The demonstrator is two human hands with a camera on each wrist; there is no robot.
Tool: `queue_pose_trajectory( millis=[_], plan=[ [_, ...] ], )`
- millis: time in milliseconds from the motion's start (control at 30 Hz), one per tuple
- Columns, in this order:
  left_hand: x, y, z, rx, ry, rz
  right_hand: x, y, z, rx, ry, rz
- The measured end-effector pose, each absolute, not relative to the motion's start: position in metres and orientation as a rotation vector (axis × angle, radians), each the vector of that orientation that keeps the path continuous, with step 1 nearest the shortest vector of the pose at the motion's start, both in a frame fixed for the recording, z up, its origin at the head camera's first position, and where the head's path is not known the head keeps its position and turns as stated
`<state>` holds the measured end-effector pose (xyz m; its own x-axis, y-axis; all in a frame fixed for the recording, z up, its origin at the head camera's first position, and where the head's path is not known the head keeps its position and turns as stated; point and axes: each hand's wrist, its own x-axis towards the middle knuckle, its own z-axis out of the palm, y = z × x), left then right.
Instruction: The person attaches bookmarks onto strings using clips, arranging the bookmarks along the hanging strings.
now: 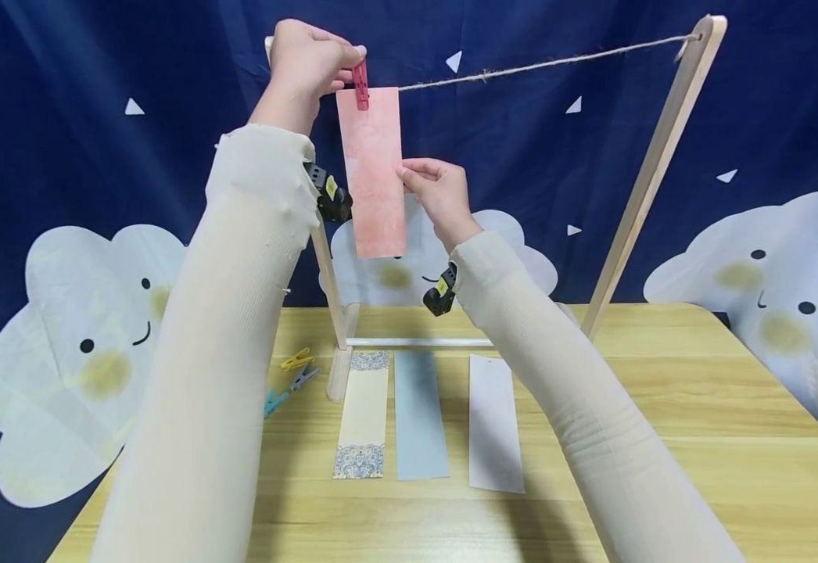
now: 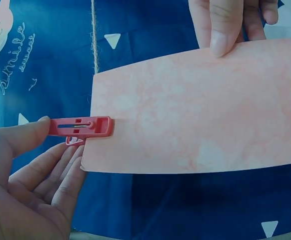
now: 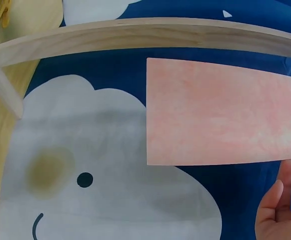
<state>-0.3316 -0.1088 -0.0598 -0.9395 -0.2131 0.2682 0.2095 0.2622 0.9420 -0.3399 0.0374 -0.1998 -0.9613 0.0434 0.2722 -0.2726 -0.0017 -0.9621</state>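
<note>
Head view: the mottled pink rectangular paper card (image 1: 375,180) hangs with its long axis nearly upright; at its top edge the left hand (image 1: 306,61) pinches the slim red plastic clothespin (image 1: 361,87), and is nearer it than the right hand (image 1: 444,191), which pinches the card's right edge; fuzzy tan twine (image 1: 522,73) runs rightward from the card's top. Left wrist view: the slotted clothespin overlaps the card's top edge; whether it bites the twine is hidden. Right wrist view: the card's straight-cut bottom hangs free; a smooth pale wooden post (image 3: 135,36) stands beyond its left edge.
</note>
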Motion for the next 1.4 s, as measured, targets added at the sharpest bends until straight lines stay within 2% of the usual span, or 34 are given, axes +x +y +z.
queue_pose_trajectory(
  millis=[500,833,1133,1400],
  plan=[
    [-0.329,-0.111,-0.064,0.015,-2.196,-1.637,-0.345,0.039,-0.204,0.201,-2.109,2.059],
    [-0.317,-0.119,-0.080,-0.097,-2.264,-1.467,-0.346,0.043,-0.210,0.276,-2.118,2.043],
    [-0.300,-0.141,-0.116,-0.206,-2.197,-1.461,-0.341,0.060,-0.224,0.377,-2.158,1.990],
    [-0.278,-0.169,-0.173,-0.320,-2.187,-1.428,-0.329,0.092,-0.254,0.391,-2.309,1.834]
  ],
)
